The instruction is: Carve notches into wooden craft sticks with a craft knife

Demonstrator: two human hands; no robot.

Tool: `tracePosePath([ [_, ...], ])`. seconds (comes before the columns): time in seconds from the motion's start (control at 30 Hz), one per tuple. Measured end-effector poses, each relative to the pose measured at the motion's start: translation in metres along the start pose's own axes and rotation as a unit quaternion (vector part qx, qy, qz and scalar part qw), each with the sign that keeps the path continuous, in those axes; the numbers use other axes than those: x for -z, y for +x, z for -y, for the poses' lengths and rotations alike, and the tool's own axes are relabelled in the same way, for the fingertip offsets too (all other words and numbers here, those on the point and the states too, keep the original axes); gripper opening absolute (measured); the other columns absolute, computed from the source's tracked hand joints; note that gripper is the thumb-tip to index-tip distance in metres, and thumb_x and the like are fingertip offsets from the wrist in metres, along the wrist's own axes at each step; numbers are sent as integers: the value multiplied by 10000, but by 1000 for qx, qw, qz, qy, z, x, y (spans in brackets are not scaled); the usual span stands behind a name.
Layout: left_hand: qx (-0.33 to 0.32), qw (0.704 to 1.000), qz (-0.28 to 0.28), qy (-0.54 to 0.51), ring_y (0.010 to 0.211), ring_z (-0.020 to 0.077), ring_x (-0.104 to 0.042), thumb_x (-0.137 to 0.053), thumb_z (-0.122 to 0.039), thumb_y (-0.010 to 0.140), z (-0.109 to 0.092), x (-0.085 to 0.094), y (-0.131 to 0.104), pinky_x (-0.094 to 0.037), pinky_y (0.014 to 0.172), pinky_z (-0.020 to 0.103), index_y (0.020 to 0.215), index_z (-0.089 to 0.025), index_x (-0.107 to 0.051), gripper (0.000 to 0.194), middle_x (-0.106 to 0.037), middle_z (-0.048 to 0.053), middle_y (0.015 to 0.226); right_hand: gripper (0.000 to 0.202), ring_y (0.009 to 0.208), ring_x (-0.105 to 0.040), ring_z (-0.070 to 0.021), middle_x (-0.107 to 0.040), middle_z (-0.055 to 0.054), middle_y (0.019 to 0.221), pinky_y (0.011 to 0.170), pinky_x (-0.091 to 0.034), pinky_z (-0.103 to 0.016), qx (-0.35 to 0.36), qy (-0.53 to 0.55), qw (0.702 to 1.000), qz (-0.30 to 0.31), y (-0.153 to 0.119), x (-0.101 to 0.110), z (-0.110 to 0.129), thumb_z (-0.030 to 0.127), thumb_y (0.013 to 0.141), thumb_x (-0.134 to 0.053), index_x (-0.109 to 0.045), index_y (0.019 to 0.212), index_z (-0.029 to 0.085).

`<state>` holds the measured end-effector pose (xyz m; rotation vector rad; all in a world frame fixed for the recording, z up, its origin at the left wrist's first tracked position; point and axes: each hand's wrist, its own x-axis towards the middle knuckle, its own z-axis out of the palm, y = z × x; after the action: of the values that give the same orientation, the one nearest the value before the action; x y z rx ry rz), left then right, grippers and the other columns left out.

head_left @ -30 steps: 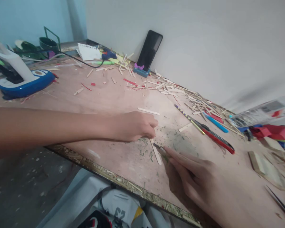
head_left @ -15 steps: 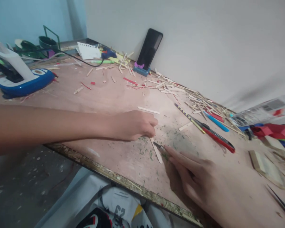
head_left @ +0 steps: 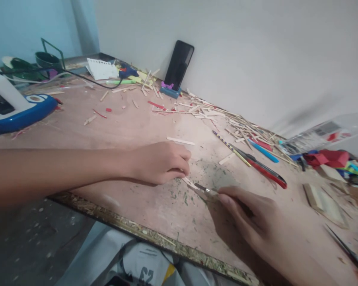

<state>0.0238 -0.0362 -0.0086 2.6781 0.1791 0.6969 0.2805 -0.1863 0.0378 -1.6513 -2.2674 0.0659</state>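
Note:
My left hand is closed, knuckles up, on a thin wooden stick whose end sticks out below its fingers. In my right hand a small craft knife is pinched between thumb and fingers, its blade pointing left at the stick, close to it; whether they touch is hard to tell. Another pale stick lies just beyond my left hand. Small green shavings are scattered around the stick.
A pencil and a red box cutter lie to the right. A phone stands at the back beside a long pile of sticks. Scissors lie at the right, near wooden blocks. The table edge runs along the front.
The view has shifted a little. The knife blade has come nearer my left hand, and less of the held stick shows below it.

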Motion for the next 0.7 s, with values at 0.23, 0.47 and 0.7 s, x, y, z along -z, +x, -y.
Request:
tracePosePath([
  [0.23, 31, 997, 1, -66, 893, 158, -686, -698, -103, 989, 3, 3, 1, -485, 848, 279, 930, -177, -812, 148, -738, 27, 918, 197, 330, -510, -155, -680, 42, 531, 336, -242, -326, -9, 36, 999, -10, 5, -3, 2, 401, 1066, -606, -774, 998, 325],
  [0.47, 49, 993, 12, -106, 867, 137, -692, -708, -99, 991, 5, 2, 2, -495, 817, 254, 920, -182, -823, 159, -754, 21, 916, 247, 681, -754, -127, -798, -12, 864, 588, -558, -221, 54, 30, 998, 21, 10, -6, 8, 233, 1081, -581, -826, 1106, 224],
  [0.7, 54, 991, 11, -123, 823, 133, -671, -732, -77, 969, 6, 3, 4, -480, 767, 245, 906, -177, -830, 154, -721, 14, 854, 242, 571, -684, -79, -771, 19, 874, 454, -433, -224, 62, -20, 998, -9, 5, -12, 6, 264, 1096, -582, -820, 1141, 269],
])
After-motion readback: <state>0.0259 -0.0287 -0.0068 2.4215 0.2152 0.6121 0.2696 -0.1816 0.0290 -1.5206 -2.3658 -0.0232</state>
